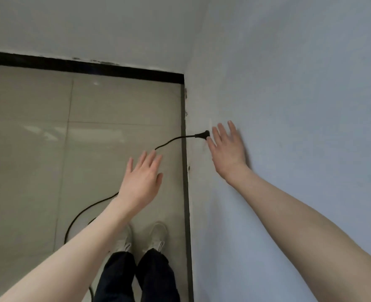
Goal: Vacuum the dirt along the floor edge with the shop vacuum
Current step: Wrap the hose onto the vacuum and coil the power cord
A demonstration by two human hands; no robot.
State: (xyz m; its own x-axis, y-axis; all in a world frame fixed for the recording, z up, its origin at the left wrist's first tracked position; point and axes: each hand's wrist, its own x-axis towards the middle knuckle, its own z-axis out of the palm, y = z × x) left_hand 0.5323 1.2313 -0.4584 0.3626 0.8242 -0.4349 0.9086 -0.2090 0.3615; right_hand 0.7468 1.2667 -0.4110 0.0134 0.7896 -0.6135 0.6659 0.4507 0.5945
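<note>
A: Entry, head view. Both hands out in front, nothing held. Left hand (pixel 142 182) — fingers straight and slightly spread, palm down, above the tiled floor (pixel 27 149).

B: And the right?

A: Right hand (pixel 227 149) also flat, fingers extended, lying close along the pale wall (pixel 299 94). Contact with the wall cannot be confirmed.

B: Shop vacuum?

A: Body and hose are out of frame. Only its black cord (pixel 82 214) shows — it runs up from the bottom edge of the floor, curves behind the left forearm, and ends in a black plug (pixel 202 135) at a pale socket plate (pixel 210 125) on the wall, just beside the right fingertips (pixel 215 131).

B: Floor edge?

A: Dark skirting (pixel 82 66) along the far edge; a dark strip (pixel 185 171) along the right edge where floor meets wall. A few dark marks sit on the wall just above that strip. Light shoes (pixel 158 234) and dark trousers (pixel 136 277) stand near the right edge.
</note>
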